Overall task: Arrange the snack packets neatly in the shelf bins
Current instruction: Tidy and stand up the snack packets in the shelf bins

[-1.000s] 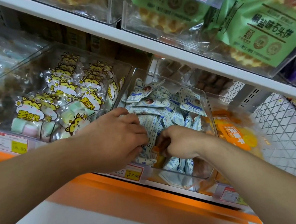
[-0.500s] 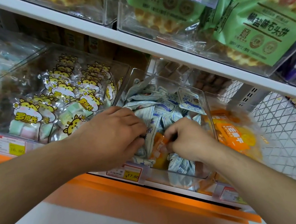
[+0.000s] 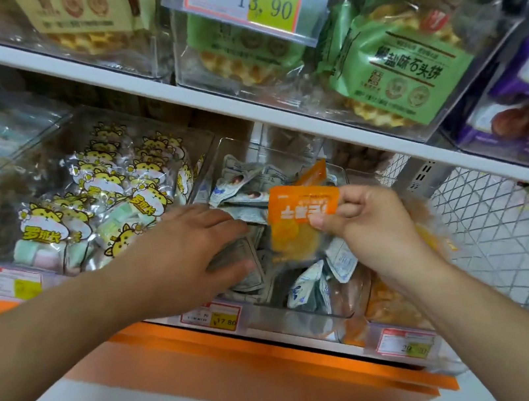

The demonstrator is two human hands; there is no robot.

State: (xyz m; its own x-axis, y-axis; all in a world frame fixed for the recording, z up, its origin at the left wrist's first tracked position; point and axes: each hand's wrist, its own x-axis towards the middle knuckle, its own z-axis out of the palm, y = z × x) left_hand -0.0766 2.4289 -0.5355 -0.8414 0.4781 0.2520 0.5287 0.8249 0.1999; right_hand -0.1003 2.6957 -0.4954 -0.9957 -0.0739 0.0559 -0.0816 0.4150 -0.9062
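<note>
**Orange packet lifted above the middle bin**

The white metal shelf (image 3: 170,94) carries clear plastic bins over an orange base and pale floor tiles. The middle bin (image 3: 309,314), the landmark here, holds crumpled blue-white packets (image 3: 308,288). Left of it, a bin of glossy cat-printed sweets (image 3: 106,197). The left hand (image 3: 192,256) lies flat, fingers loosely spread, its grip apart, pressing packets inside the bin. Above the bin, the right hand (image 3: 363,222) has its grip clamped, thumb and fingers pinching a flat orange packet (image 3: 298,222).
</note>
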